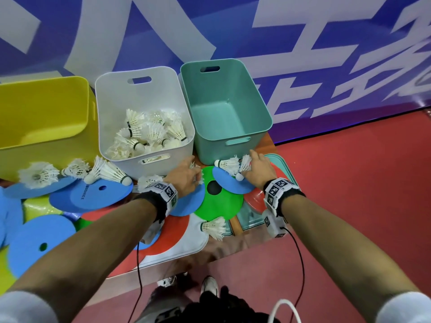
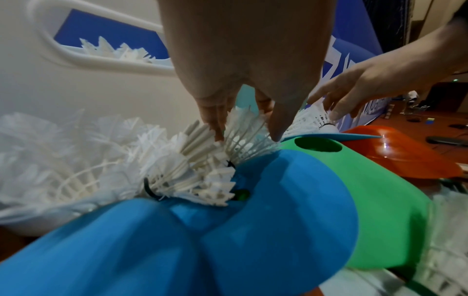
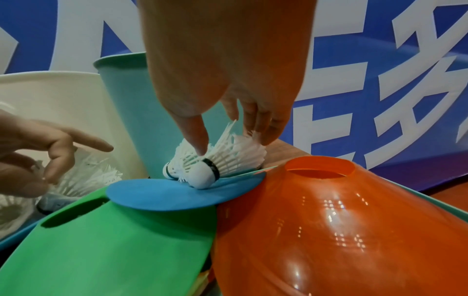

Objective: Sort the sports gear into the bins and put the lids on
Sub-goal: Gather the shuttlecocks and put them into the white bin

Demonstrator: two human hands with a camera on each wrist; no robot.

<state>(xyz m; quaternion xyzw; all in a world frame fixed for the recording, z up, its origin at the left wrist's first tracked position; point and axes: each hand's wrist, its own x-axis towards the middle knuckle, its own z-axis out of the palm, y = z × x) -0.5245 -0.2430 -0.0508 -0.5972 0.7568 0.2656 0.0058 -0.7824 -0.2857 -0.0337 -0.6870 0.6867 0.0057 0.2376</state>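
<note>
Three bins stand in a row: a yellow bin point(image 1: 44, 108), a white bin point(image 1: 142, 94) holding several shuttlecocks, and a teal bin point(image 1: 224, 96) with nothing visible inside. In front of the white bin, my left hand point(image 1: 197, 176) point(image 2: 247, 130) pinches the feathers of a white shuttlecock point(image 2: 240, 144) between thumb and fingers. In front of the teal bin, my right hand point(image 1: 247, 166) point(image 3: 233, 144) grips a shuttlecock point(image 3: 222, 160) that lies on a blue disc point(image 1: 233, 185) point(image 3: 177, 194). A second shuttlecock point(image 1: 227, 163) lies right beside it.
Flat blue discs point(image 1: 91, 194), a green cone point(image 1: 219, 203) and an orange cone point(image 3: 341, 220) overlap across the table. More shuttlecocks lie at left point(image 1: 38, 174) and at the front point(image 1: 213, 227). A white lid point(image 1: 186, 243) and a teal lid point(image 1: 285, 167) lie under the gear. Red floor lies to the right.
</note>
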